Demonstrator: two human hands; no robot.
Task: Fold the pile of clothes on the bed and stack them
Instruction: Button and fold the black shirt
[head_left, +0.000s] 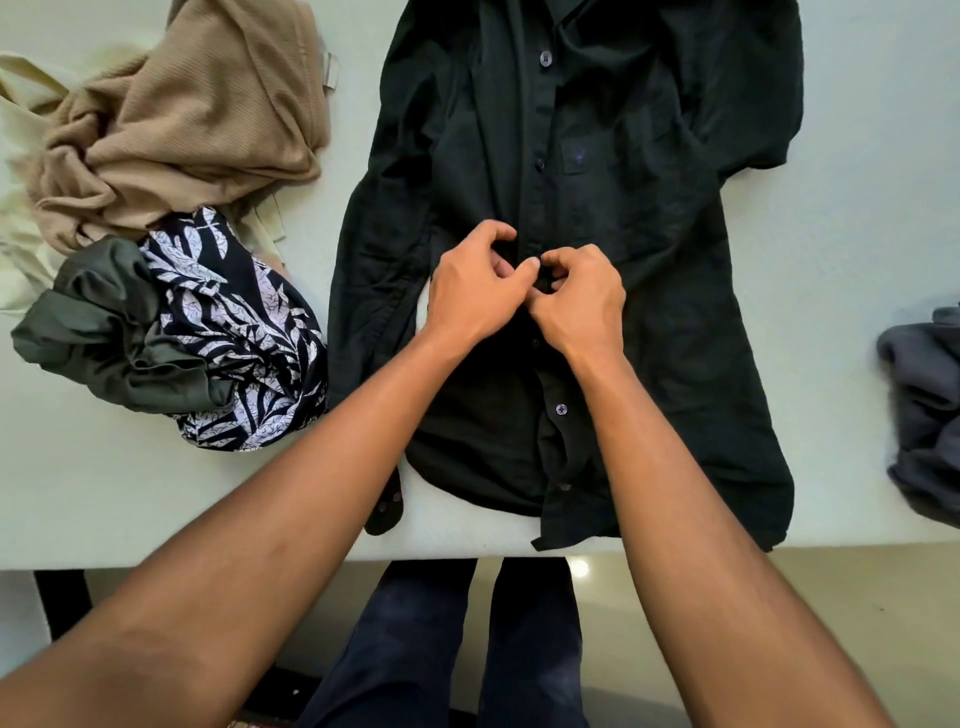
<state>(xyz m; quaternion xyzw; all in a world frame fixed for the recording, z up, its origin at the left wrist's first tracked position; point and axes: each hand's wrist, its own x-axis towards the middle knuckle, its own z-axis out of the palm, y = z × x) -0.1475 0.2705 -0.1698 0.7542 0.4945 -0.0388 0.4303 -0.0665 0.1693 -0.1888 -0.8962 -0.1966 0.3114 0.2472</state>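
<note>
The left grip (475, 293) and right grip (582, 304) pinch the black shirt (649, 234) at its buttons, so folding looks barely begun and the pile (171, 218) waits.

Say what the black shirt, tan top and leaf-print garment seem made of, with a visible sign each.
Black shirt: likely woven cotton, matte; fine crisp creases. Tan top: a ribbed knit, soft; fine ribs show. Leaf-print garment: thin printed cloth, fibre unclear; falls in soft folds.

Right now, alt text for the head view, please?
The left hand and right hand pinch the button front of a black shirt spread on the bed. Unfolded clothes lie heaped beside it, a grey garment opposite.
</note>
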